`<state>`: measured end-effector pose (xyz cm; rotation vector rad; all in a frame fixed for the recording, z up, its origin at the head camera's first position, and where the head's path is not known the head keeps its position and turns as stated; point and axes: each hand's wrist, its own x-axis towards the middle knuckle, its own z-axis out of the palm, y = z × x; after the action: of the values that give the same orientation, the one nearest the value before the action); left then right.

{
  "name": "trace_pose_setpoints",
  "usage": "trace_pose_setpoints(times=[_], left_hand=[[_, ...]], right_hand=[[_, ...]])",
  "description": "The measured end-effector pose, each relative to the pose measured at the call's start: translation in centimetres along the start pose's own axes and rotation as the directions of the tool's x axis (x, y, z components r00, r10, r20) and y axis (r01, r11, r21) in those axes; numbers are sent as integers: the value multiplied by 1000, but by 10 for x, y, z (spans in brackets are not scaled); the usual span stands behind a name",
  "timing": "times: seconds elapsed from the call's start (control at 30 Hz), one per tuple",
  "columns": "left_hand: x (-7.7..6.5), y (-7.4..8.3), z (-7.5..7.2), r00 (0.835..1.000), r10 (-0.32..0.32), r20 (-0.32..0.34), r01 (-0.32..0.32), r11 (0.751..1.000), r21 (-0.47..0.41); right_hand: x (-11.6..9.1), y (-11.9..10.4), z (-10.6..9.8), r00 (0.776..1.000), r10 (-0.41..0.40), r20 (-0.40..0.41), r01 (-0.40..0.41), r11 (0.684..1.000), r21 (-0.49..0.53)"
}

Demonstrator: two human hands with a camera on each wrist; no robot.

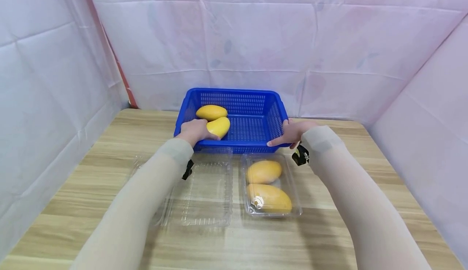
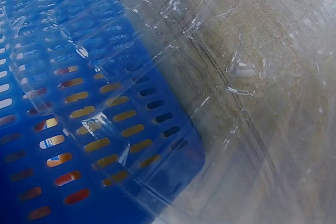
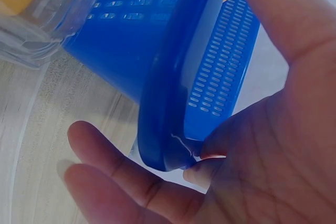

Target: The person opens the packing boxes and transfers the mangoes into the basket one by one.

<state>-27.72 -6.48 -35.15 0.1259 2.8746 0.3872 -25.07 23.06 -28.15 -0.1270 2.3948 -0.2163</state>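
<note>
Blue basket (image 1: 237, 143) taken as landmark; worktop (image 1: 336, 233) beneath. Right grip: the basket's front right corner is held by the right hand (image 1: 289, 133), rim lodged between thumb and fingers. Left hand (image 1: 194, 131) is placed over the basket's front left corner, thumb beside the near mango (image 1: 221, 126); fingers are hidden, so closure of this grip, and whether rim or fruit is held, cannot be told. Far mango (image 1: 211, 112) is seen behind it, in the basket's left half. In front of the basket: clear tray (image 1: 206, 197) at left, clear box (image 1: 289, 176) with two packed mangoes (image 1: 269, 199) at right. Judgement: rim best steadied lightly, fruit cupped without squeezing, tray edge left unsnagged.
</note>
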Motion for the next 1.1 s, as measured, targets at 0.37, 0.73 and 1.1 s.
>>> trace_pose_setpoints(times=[0.37, 0.73, 1.1], left_hand=[[-1, 3, -4, 1000, 9, 1, -9, 1000, 7], [-1, 3, -11, 994, 11, 111, -10, 1000, -10], [6, 14, -39, 914, 8, 406, -50, 995, 92]], right_hand=[[-6, -1, -2, 1000, 3, -13, -3, 1000, 15], [-2, -2, 0, 1000, 8, -1, -8, 1000, 7], [-3, -2, 1, 999, 30, -33, -30, 1000, 2]])
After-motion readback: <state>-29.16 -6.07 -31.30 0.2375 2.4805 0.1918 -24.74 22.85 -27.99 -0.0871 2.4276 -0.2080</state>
